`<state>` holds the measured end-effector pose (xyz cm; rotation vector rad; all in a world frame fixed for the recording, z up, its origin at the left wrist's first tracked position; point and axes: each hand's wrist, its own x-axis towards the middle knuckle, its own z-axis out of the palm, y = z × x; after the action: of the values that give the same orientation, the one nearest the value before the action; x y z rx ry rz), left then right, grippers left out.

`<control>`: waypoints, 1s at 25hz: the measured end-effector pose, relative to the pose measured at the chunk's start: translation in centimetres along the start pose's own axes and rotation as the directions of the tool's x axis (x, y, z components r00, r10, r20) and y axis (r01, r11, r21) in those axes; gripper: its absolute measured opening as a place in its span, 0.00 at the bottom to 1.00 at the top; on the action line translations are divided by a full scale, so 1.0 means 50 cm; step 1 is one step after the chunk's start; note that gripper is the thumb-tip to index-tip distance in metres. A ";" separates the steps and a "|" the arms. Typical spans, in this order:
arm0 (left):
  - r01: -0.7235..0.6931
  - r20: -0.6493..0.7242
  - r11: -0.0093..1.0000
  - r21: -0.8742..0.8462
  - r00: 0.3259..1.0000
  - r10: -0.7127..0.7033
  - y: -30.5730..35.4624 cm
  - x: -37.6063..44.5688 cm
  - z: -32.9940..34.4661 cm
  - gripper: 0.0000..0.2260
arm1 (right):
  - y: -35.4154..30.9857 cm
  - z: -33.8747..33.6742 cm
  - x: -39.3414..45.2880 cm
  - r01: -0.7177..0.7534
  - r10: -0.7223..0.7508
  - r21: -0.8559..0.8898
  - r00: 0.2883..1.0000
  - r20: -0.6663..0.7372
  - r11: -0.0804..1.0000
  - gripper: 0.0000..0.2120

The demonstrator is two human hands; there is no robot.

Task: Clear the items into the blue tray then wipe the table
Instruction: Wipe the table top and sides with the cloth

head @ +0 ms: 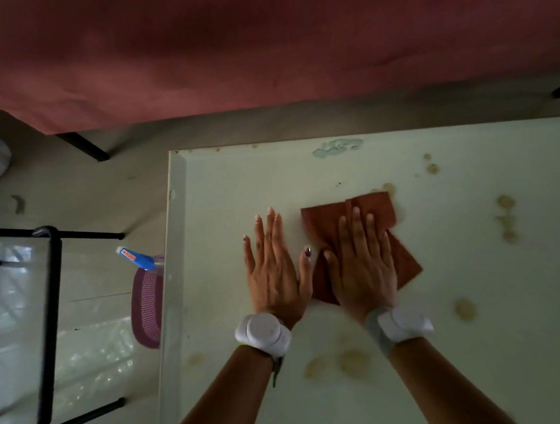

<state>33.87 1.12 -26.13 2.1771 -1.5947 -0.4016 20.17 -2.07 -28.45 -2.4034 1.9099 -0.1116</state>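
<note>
Head view, read from the left: a black-framed glass stand [47,291] is seen on the floor, and just beside the table's left edge a purple basket [146,305] with a blue spray bottle [137,255] tilted above it. No blue tray can be made out, and no loose items are left on the table [224,189], so the clearing step is judged done and wiping is in hand.

On the tabletop the left hand [274,271] is laid flat with fingers straight and spread, nothing held; it is probably placed there as a brace. Just to its right, the right hand [360,266] is pressed flat, fingers straight, onto a folded brown cloth [403,260], so that the cloth is kept against the surface.

Brown stains [507,217] are scattered well to the right of the cloth, and others [353,363] lie near the wrists. Open surface is left on every side; the far edge and left edge are near enough to be watched.
</note>
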 end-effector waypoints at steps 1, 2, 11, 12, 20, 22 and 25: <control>0.007 -0.003 1.000 0.013 1.000 -0.006 0.007 -0.003 0.010 0.32 | 0.004 0.001 0.014 0.017 -0.017 -0.005 1.000 0.010 1.000 0.29; 0.009 -0.005 0.999 0.035 1.000 -0.008 0.008 -0.006 0.017 0.31 | 0.002 0.002 0.031 0.103 -0.102 -0.006 0.995 0.016 0.995 0.29; -0.040 -0.031 0.987 0.153 0.998 0.045 0.007 -0.006 0.025 0.29 | 0.024 0.016 0.304 0.274 -0.274 0.023 0.962 -0.004 0.962 0.30; -0.041 -0.030 0.987 0.154 0.998 0.046 0.007 -0.005 0.025 0.29 | 0.053 0.016 0.315 0.186 -0.185 0.032 0.983 -0.016 0.982 0.30; -0.012 0.005 0.980 0.198 1.000 0.011 0.012 -0.008 0.028 0.30 | 0.095 0.000 0.116 -0.252 0.257 0.091 0.965 -0.046 0.963 0.30; -0.013 -0.020 0.973 0.229 1.000 0.018 0.015 -0.012 0.032 0.29 | 0.068 -0.011 0.030 0.029 -0.029 0.068 1.000 0.011 0.997 0.30; -0.026 -0.035 0.979 0.203 0.999 0.034 0.040 -0.021 0.038 0.29 | 0.093 -0.027 -0.069 0.390 -0.394 0.054 0.913 0.106 0.919 0.29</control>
<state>30.99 1.29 -26.82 2.2908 -1.7111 -0.1942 14.75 0.24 -27.62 -2.6720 1.3449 -0.0221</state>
